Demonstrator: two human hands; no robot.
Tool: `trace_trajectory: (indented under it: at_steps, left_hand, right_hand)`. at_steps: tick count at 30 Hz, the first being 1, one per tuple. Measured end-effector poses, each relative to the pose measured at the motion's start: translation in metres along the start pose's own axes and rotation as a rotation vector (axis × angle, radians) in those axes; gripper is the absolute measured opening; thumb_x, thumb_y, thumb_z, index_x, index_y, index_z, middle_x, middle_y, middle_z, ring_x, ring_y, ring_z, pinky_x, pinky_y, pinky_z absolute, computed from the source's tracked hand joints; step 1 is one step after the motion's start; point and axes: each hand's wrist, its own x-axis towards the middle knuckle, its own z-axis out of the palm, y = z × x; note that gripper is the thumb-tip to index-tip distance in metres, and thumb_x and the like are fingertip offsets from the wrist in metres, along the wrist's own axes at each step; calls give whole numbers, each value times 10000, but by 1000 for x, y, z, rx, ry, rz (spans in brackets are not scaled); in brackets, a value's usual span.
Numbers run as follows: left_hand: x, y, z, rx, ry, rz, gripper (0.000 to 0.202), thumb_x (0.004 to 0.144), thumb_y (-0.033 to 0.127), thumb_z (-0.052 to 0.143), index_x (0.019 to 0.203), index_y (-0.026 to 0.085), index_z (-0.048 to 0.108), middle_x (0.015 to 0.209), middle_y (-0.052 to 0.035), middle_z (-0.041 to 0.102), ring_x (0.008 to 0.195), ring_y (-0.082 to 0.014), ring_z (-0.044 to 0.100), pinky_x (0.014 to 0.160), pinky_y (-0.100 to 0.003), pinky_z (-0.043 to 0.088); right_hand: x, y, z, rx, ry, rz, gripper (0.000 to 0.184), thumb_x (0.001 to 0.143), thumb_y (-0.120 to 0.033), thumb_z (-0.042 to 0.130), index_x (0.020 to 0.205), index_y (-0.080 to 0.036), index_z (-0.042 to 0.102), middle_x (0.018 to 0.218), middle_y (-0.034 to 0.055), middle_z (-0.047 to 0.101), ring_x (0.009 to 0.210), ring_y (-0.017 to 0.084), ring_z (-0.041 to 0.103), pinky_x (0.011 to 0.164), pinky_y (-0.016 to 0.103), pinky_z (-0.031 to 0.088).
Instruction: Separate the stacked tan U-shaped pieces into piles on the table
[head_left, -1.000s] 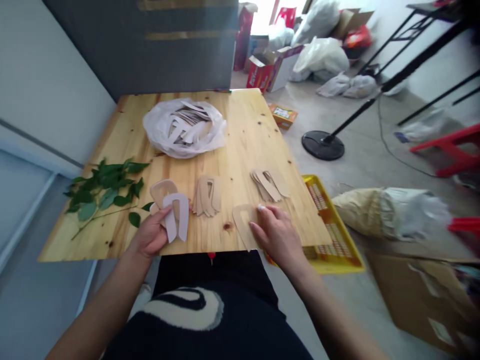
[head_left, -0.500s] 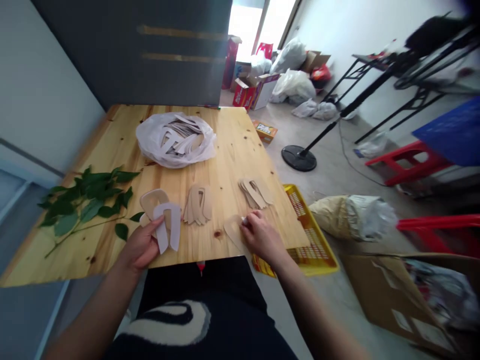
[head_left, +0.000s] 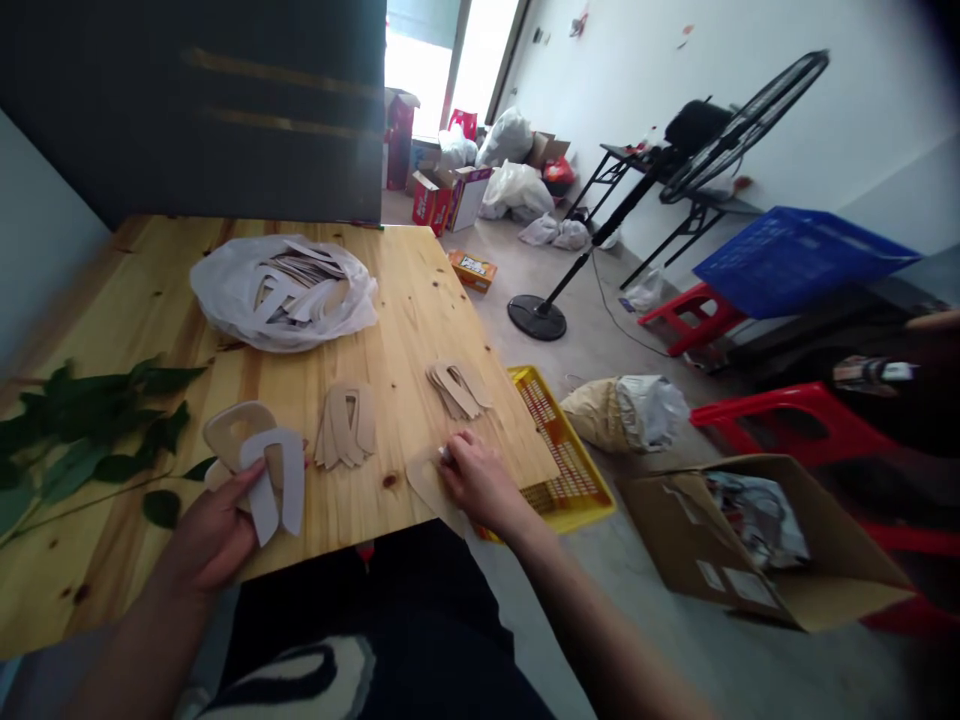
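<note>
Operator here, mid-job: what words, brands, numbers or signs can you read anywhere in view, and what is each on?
Nothing can be read; every marking is too small or blurred.
Orange box on the floor: printed, unreadable.
Red and white carton: printed, unreadable.
White labels on the brown cardboard box: unreadable.

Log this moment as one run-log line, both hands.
left hand: holds U-shaped cutouts | right hand: rests on flat cutout | surface: pine table | nearby: white plastic bag
</note>
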Motion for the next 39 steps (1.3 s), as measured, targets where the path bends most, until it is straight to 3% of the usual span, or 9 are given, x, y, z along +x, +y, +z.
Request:
trace_trajectory:
  at_steps: [4,7,13,19,24,28,35,39]
  left_hand:
    - [1,-2,0,-24,12,12,377,953,-16,423,1222,74,672,991,-136,814,857,-216,798,748,-267,665]
    - [4,-5,-1,-55,-8,30,377,957,1,457,1264,72,663,966,-140,813,891,-234,796,821,-310,660]
    - [5,-6,-5,-95,-50,24,376,969,44,480,1307,56,645,1016,-178,803,1004,-277,777,955,-409,622]
    - [4,-6,-8,-71,-52,36,353,969,39,490,1282,38,652,1002,-179,805,983,-273,782,941,-392,630]
    - [7,-5,-11,-57,-65,25,376,965,30,482,1296,55,658,1034,-184,802,1001,-285,778,898,-376,646]
    - [7,-4,-11,-41,-59,24,377,954,6,482,1279,57,666,1032,-183,803,950,-263,789,803,-303,662]
    - [3,-2,-5,-14,-19,11,374,957,12,478,1273,65,670,1031,-163,807,891,-235,797,762,-279,663]
    - [0,0,-3,-3,-9,-4,373,955,5,483,1280,49,659,1093,-177,797,946,-234,790,789,-274,657]
  right_hand:
    - [-1,1,5,27,57,-38,152,961,-153,551,1104,-188,587,1095,121,664,989,254,636,820,356,434]
    - [1,7,7,53,28,-71,48,983,-201,545,1004,-192,587,1045,94,653,914,226,640,781,329,429]
    - [6,14,10,87,32,-129,59,945,-205,559,886,-208,552,1013,78,634,903,223,627,766,322,418]
    - [6,20,1,428,26,-151,90,969,-317,510,961,-231,535,868,28,666,769,193,634,697,305,463]
    - [32,47,-12,673,186,-154,209,941,-428,584,976,-225,616,818,16,660,726,175,619,678,294,477]
    - [62,65,-24,874,272,-103,351,845,-568,694,895,-224,647,762,-1,647,678,155,584,641,277,464]
    - [101,69,-50,1153,194,-42,444,648,-556,860,880,-236,658,823,-7,677,773,157,629,737,300,527]
    - [108,65,-55,1195,167,-4,455,631,-521,872,904,-223,662,849,7,694,803,164,642,770,313,538]
